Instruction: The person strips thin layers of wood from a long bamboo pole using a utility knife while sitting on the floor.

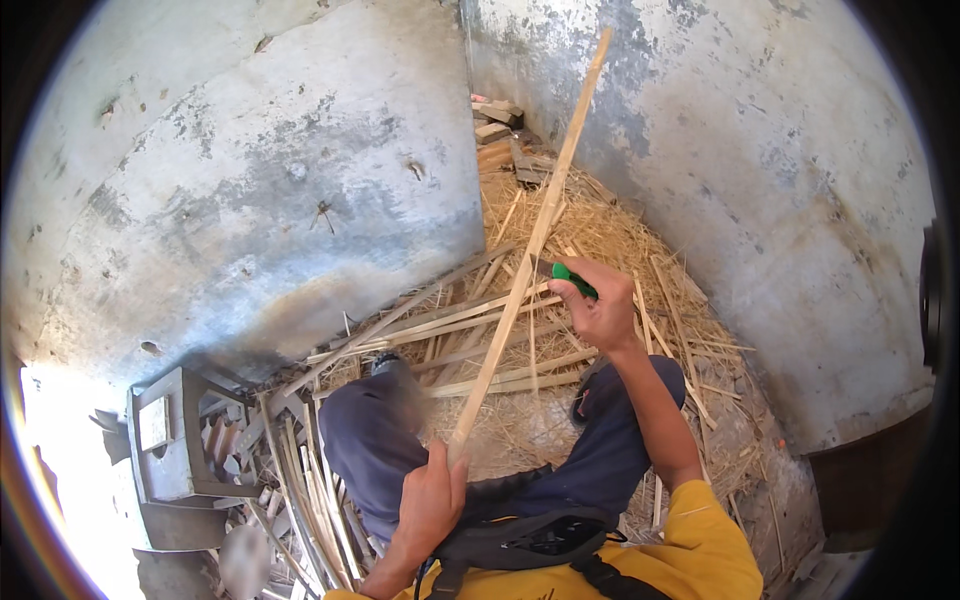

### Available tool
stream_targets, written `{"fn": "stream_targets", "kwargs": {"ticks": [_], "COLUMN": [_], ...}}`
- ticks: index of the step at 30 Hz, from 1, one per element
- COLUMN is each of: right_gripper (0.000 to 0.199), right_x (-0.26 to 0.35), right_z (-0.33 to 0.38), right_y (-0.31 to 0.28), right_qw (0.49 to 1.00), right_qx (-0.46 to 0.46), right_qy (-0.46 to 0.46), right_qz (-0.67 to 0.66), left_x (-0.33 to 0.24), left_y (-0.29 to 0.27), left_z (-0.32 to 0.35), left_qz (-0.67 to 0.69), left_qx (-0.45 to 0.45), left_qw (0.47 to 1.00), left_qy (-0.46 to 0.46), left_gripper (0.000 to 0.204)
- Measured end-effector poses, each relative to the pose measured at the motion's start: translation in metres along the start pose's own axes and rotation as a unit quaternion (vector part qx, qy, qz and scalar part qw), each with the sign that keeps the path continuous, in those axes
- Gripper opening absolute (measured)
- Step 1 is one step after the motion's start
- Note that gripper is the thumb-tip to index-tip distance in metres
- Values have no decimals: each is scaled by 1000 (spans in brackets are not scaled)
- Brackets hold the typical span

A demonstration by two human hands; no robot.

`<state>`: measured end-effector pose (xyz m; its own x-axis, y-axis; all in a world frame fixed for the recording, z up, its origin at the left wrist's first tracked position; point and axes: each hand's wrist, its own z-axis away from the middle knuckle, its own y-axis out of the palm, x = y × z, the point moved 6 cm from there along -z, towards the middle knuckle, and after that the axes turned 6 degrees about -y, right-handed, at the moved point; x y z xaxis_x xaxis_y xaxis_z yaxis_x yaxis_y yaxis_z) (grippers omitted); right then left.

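Note:
A long, pale, flat strip of wood or bamboo (500, 333) slants up and away from my lap toward the far wall. Its near end is in my left hand (430, 500), with the fingers closed round it. My right hand (608, 312) grips the green handle of a knife (574, 280) about midway along the strip. The short dark blade meets the strip's right edge; most of it is hard to make out. My knees are bent on either side of the strip's lower part.
More cut strips (470, 325) lie crosswise on the floor beyond my feet, among curly shavings (610, 225). Bricks (495, 122) are stacked in the far corner. On the left are a grey box-like frame (165, 475) and a bundle of sticks (312, 500). Worn walls (330, 150) close in both sides.

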<state>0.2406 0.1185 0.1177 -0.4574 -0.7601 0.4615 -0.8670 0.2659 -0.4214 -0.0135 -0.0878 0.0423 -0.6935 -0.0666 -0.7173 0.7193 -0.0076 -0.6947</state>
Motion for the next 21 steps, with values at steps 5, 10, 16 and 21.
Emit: {"fn": "stream_targets", "kwargs": {"ticks": [5,10,16,21], "right_gripper": [42,46,38,41], "right_x": [-40,-103,-141,-119], "right_z": [-14,-52,-37,-20], "right_y": [-9,-54,-68,-41], "right_qw": [998,986,957,918], "right_qx": [-29,-45,-69,16], "right_qy": [43,113,271,353], "right_qz": [38,117,-72,-181], "left_x": [5,14,43,57], "left_y": [-5,-2,-1,11], "left_z": [14,33,23,16], "left_qz": [-4,-12,144,455], "left_qx": [18,63,99,278], "left_qw": [999,997,983,825], "left_qy": [-35,-45,-60,-188], "left_gripper": [22,25,35,52]}}
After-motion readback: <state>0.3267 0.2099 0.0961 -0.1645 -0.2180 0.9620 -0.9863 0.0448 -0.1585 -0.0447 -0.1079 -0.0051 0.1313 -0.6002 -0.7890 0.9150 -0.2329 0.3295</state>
